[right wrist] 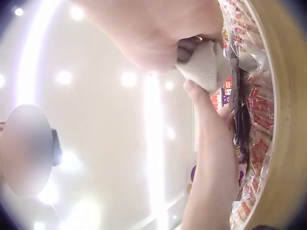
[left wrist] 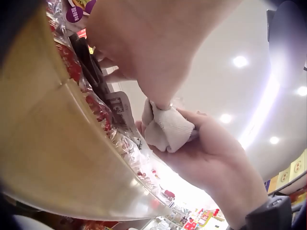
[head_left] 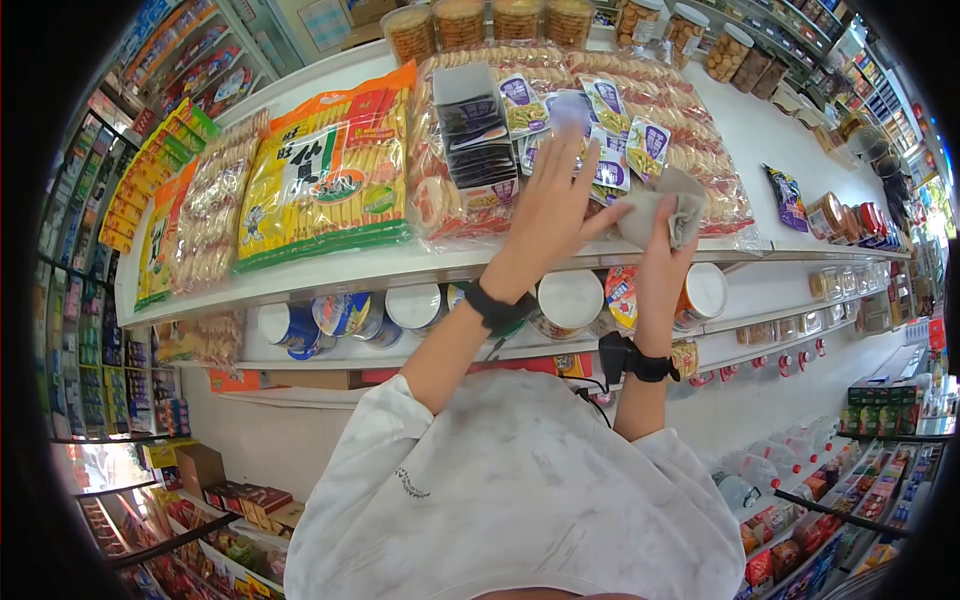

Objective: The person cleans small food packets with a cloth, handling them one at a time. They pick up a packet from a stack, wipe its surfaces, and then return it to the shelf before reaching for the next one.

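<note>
The left hand (head_left: pixel 555 205) lies over small purple-and-white packets (head_left: pixel 647 147), its fingers straight and spread toward a blurred purple-white patch at their tips. Its thumb reaches the grey cloth (head_left: pixel 645 218), which the right hand (head_left: pixel 665 270) grips. In the left wrist view the cloth (left wrist: pixel 168 130) is bunched in the right hand (left wrist: pixel 211 153); the right wrist view shows the cloth (right wrist: pixel 204 67) beside the left thumb. A row of dark-edged packets (head_left: pixel 478 130) stands stacked just left of the left hand. Large clear bags of round biscuits (head_left: pixel 440 205) lie under the packets.
Yellow snack bags (head_left: pixel 325 165) lie on the left of the white shelf (head_left: pixel 370 262). Tubs of biscuits (head_left: pixel 460 30) line the back. A purple bag (head_left: pixel 786 198) and small jars stand at the right. Lidded cups (head_left: pixel 570 300) fill the shelf below.
</note>
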Motion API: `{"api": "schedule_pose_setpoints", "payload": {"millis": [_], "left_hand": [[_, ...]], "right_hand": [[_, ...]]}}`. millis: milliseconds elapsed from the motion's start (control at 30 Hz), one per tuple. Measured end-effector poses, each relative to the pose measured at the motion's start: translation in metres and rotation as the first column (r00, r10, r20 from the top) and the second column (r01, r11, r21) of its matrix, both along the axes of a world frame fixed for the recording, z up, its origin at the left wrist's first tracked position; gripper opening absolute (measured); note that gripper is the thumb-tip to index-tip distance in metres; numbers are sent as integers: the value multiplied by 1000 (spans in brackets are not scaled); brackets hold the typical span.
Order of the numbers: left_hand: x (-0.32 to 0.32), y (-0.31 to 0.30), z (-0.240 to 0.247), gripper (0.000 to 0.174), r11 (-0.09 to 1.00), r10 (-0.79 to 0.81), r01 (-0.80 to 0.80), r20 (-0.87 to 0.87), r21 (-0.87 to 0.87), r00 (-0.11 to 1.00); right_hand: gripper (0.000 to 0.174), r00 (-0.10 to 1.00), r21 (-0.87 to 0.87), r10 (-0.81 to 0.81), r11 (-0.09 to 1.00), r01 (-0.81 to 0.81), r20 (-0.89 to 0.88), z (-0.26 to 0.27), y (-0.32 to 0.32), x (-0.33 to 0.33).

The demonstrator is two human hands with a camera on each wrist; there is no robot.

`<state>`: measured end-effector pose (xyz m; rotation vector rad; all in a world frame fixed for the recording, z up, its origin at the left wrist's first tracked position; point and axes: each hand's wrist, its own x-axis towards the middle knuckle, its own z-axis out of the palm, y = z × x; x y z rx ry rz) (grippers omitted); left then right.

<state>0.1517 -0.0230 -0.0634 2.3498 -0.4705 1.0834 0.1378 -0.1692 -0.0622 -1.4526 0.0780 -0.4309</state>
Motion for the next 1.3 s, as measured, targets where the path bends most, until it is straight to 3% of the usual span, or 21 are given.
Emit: {"api": "schedule_pose_setpoints", "payload": {"millis": [100,200,300,400,500,600,700,1000,1100,1200,1233,1300], "left_hand": [[-29,7,13,44,992,-124,124,16,-11,992],[-56,35,17,39,983,-8,23,84,-181,996],[-65,59,33,30,924,348,-317,124,-212,929],[-66,83,25,23,933,348,-338,66,-125,935],[-68,89,23,19,963,245,-236,56,-132,968],[-69,91,15,20,960,238,-223,74,-168,969],[-69,95,12,19,941,260,-250,16,-228,965],[-66,91,24,16,928,207,-142,162,-345,965],[-79,77,37,16,915,187,-118,145,-387,972],[-86,66,38,18,925,92,-11,195,-380,976],[-89,62,38,18,922,48,36,208,-385,977],[-92,56,37,19,912,-35,130,241,-389,970]], "right_hand": [[52,984,164,149,977,-132,-97,9,-15,-11],[60,986,182,152,974,-137,-70,-10,-21,-6],[62,988,155,139,980,-127,-70,-7,-2,-11],[58,915,192,385,913,-359,-120,-3,4,-15],[51,855,213,517,840,-499,-38,0,17,-17],[49,816,172,577,809,-562,-46,13,19,-22],[45,812,164,581,807,-568,-46,13,16,-25],[52,878,267,475,855,-445,-55,4,22,-30],[45,903,123,422,895,-429,81,13,36,-37],[41,854,-140,498,866,-480,153,28,49,-43],[38,835,-182,491,871,-457,249,24,58,-41],[37,757,-155,612,791,-592,230,30,67,-44]]}}
